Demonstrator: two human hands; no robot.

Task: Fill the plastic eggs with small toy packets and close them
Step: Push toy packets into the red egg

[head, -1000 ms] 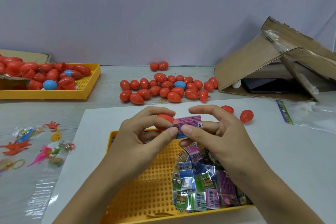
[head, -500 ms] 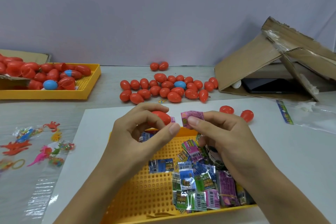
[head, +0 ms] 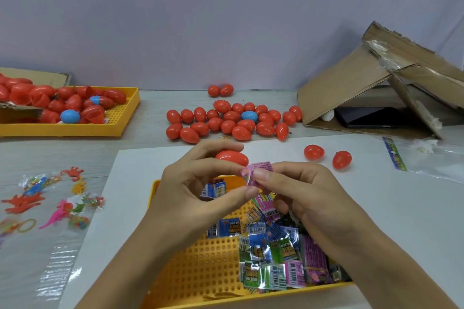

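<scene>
Red plastic egg [head: 232, 157] sits in the curled fingers of the left hand [head: 200, 190], raised above the far edge of the near yellow tray [head: 200, 273], which stands on a white sheet [head: 401, 208] at the front of the counter [head: 155, 118]. The right hand [head: 298, 198] pinches a pink toy packet [head: 256, 173] between thumb and forefinger, just beside the egg; the left thumb tip touches the packet's lower corner. Judgement: the packet is being folded small so that it fits the shell. Whether the egg is open cannot be told, as the fingers hide its seam.

Loose packets [head: 273, 253] lie heaped in the tray's right half, directly under the working hands, presumably for short reach. Closed eggs [head: 233, 120] are grouped toward the counter's back edge, likely finished stock; two more eggs [head: 326, 155] rest on the sheet's far right part. A second yellow tray [head: 75, 130] at the back left corner holds eggs and open halves, seemingly the supply.
</scene>
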